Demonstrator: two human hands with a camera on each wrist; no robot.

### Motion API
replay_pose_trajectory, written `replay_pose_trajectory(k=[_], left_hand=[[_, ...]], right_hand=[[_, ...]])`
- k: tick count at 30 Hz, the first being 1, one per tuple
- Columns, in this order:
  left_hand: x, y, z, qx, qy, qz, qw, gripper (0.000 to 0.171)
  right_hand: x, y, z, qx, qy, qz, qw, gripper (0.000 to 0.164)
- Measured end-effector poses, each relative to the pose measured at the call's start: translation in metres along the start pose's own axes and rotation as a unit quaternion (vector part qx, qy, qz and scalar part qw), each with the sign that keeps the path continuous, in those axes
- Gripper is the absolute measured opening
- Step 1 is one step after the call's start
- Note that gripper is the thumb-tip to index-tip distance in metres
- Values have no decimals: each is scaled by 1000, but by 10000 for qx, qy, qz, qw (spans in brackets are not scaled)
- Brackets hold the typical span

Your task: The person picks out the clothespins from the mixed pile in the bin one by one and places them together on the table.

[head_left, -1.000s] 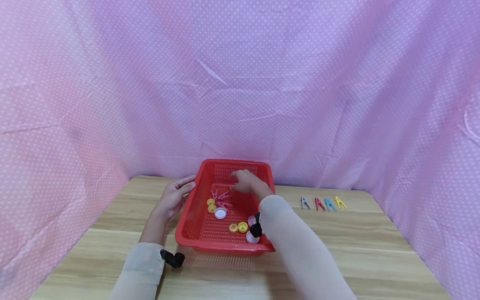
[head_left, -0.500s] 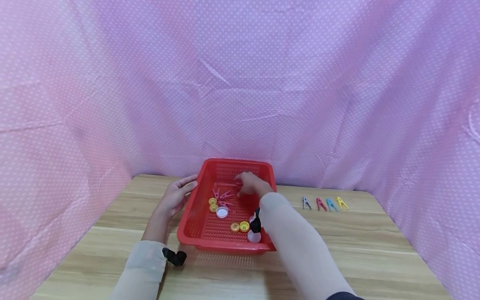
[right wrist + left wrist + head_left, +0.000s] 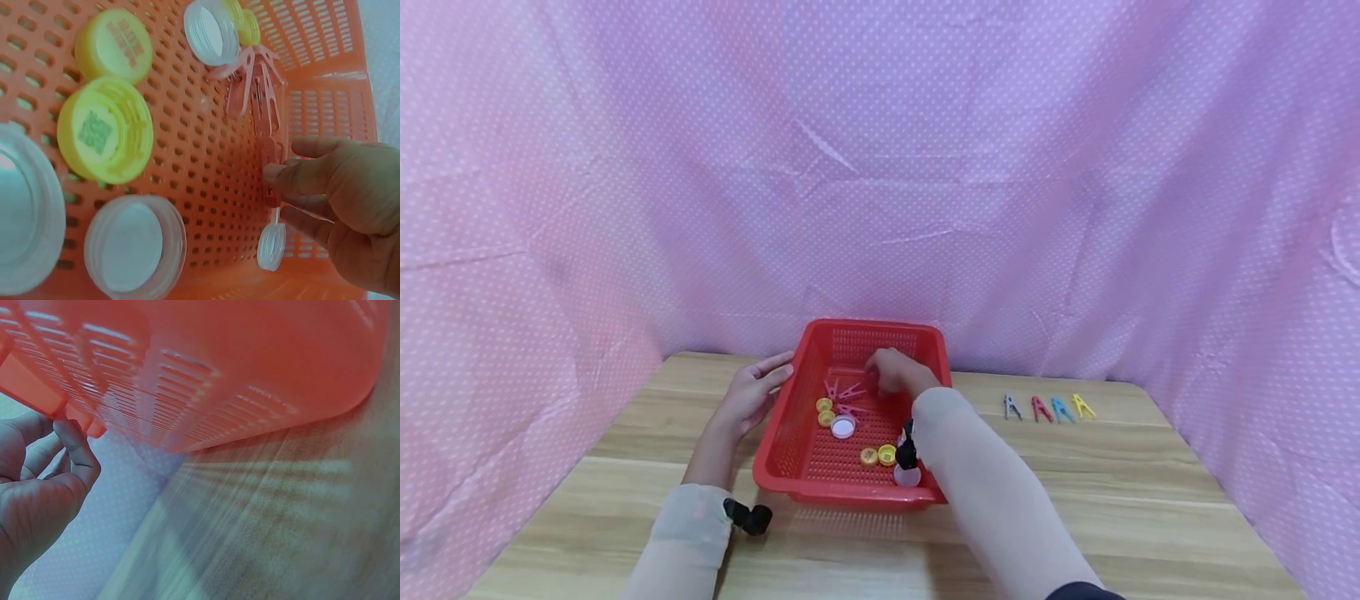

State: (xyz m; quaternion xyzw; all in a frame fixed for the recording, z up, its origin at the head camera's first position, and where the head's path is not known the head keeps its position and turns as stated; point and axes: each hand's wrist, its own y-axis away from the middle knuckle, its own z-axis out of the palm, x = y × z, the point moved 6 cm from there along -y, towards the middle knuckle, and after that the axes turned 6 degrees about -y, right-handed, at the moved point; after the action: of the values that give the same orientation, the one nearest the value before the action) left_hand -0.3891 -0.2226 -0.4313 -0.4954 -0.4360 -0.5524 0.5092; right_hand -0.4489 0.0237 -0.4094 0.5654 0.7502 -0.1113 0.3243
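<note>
Basket with red sides full of holes sits on the desk. A second ago it was in the same place, and the left hand was beside it too. Inside, the yellow caps, the white lid and the pink clips lie as they did. The big change is the right hand — its fingers were spread out, and now they are drawn in low on a red clip. So the work is now at that clip, down in the basket. The four clips far right have not moved.

The left hand holds the basket's rim lightly, thumb bent against it. The right hand's fingers curl in and seem to pinch the red clip — it is just beside the pink clips, near a small clear lid.
</note>
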Motion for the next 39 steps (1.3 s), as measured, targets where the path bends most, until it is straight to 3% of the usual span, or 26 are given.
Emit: replay_pose_trajectory(k=[9, 18, 27, 31, 36, 39], left_hand=[[0, 0, 3, -125, 194, 103, 9997, 51], [-2, 0, 1, -53, 81, 24, 10000, 53], [-1, -1, -1, -28, 85, 16, 10000, 53], [-1, -1, -1, -73, 62, 38, 9999, 53], [0, -1, 1, -113, 105, 54, 9999, 54], [0, -1, 1, -140, 102, 39, 9998, 54]], right_hand=[[-24, 3, 19, -532, 746, -624, 9938, 39], [-28, 16, 20, -1031, 1101, -465, 9875, 25], [-30, 20, 20, -1189, 1041, -500, 9862, 34], [-30, 20, 20, -1056, 1257, -544, 9849, 29], [-25, 19, 14, -558, 901, -240, 9941, 27], [-25, 17, 12, -481, 827, -275, 9950, 30]])
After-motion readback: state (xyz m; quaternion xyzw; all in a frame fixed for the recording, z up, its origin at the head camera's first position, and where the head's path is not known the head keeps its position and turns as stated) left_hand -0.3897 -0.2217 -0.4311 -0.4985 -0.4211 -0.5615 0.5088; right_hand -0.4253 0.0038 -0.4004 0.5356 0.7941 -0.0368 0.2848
